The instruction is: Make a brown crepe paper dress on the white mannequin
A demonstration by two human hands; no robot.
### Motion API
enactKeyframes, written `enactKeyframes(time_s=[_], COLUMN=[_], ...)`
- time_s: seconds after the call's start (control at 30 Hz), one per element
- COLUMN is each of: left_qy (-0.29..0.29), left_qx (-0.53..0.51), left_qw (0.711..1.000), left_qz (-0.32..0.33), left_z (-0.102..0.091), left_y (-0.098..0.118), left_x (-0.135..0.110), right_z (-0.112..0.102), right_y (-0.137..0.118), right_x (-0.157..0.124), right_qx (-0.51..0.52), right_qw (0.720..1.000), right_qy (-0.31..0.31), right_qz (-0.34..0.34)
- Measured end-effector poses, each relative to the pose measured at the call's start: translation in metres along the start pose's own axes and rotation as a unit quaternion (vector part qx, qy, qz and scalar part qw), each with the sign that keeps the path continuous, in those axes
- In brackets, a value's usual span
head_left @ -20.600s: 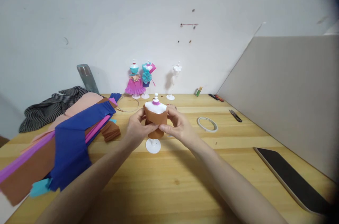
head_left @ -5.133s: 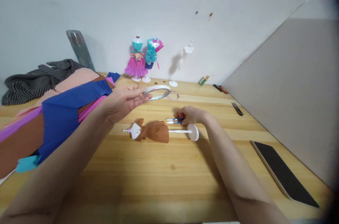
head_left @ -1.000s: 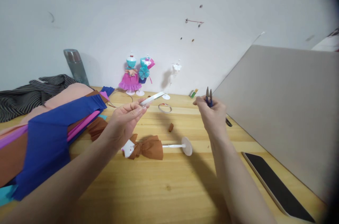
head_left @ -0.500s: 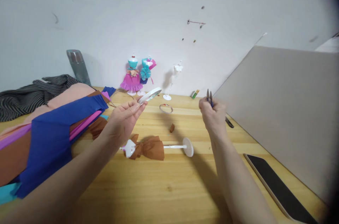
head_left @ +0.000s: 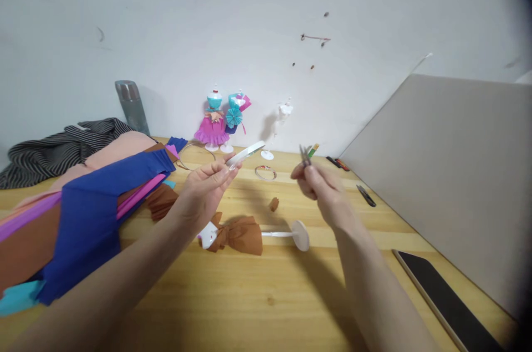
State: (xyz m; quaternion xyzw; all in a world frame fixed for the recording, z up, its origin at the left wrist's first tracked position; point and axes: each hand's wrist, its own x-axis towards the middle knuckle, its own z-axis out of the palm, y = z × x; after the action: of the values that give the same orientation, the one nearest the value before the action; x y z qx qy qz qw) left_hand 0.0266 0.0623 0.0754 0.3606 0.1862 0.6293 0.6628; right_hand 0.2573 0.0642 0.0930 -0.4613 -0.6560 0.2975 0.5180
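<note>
My left hand (head_left: 210, 183) pinches a white roll of tape (head_left: 248, 153) by its near edge, tilted above the table. My right hand (head_left: 322, 188) is closed on a small pair of snips (head_left: 305, 156), its two pointed blades sticking up; the handles are mostly inside the fist. Between and below my hands lies a white mini dress form (head_left: 301, 235) on its side, wrapped in a brown crinkled paper dress (head_left: 241, 234). A scrap of brown paper (head_left: 274, 204) rests just beyond it.
Coloured paper sheets (head_left: 89, 224) and striped cloth (head_left: 66, 147) lie at left, beside a flask (head_left: 132, 107). Two dressed forms (head_left: 211, 130) and a bare white form (head_left: 285, 111) stand by the wall. A wire ring (head_left: 265, 173), black snips (head_left: 366, 195) and a phone (head_left: 444, 296) lie on the table.
My right hand has moved left with the snips, toward the tape roll. My left hand still holds the roll, now slightly to the right. The whole view has shifted a little.
</note>
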Motion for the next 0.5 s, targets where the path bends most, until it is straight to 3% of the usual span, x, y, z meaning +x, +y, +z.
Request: enactKeyframes(time_s=[0.1, 0.17, 0.4, 0.5], left_qy=[-0.017, -0.03, -0.029, -0.027], left_qx=[0.003, 0.004, 0.011, 0.012], left_qw=[1.0, 1.0, 0.999, 0.999], left_qz=[0.0, -0.007, -0.022, -0.028], left_z=[0.0, 0.0, 0.005, 0.004], left_y=[-0.002, -0.004, -0.008, -0.009], left_x=[-0.001, -0.002, -0.005, -0.005], right_z=[0.022, 0.035, 0.055, 0.058], right_y=[-0.015, -0.021, -0.012, -0.01], right_x=[-0.014, -0.021, -0.029, -0.029], right_qx=[0.035, 0.073, 0.168, 0.242], right_qw=[0.985, 0.967, 0.952, 0.933], right_qy=[-0.163, -0.229, -0.23, -0.231], right_qz=[0.046, 0.079, 0.108, 0.129])
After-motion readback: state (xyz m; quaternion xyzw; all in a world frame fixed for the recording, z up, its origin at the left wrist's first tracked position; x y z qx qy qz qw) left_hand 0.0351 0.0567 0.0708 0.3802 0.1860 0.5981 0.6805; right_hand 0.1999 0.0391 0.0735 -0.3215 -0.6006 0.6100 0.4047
